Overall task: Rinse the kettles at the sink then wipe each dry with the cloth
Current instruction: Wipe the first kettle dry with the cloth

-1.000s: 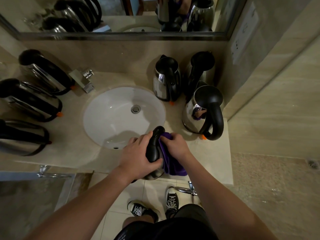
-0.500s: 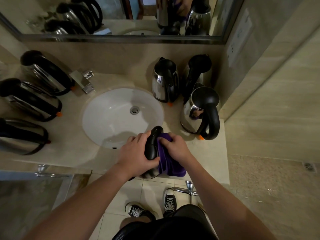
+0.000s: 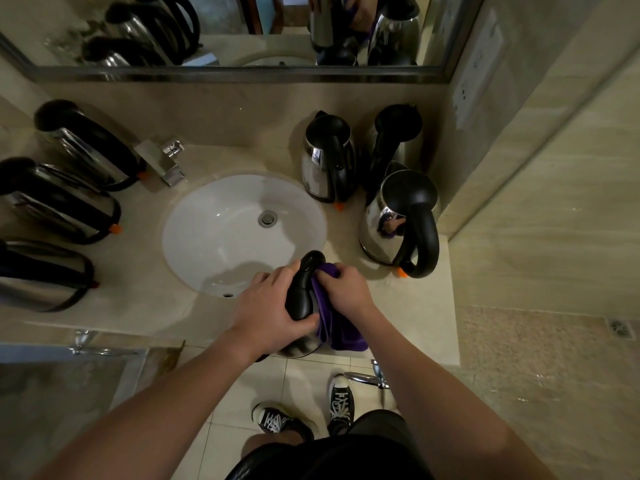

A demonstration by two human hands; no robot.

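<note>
1. Seven steel kettles: three left of the sink [image 3: 221, 216], three right, one held kettle [image 3: 302, 296] at the worktop [image 3: 138, 306] front edge.
2. Left hand [image 3: 266, 306] clasps its black handle.
3. Right hand [image 3: 349, 289] presses one purple cloth [image 3: 341, 336] against it, grip holding cloth.

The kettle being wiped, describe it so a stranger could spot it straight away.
Start at the white sink; at its near-right rim the left hand grips a kettle by its black handle. Unlike the six kettles standing around, it has a purple cloth pressed against it.
</note>
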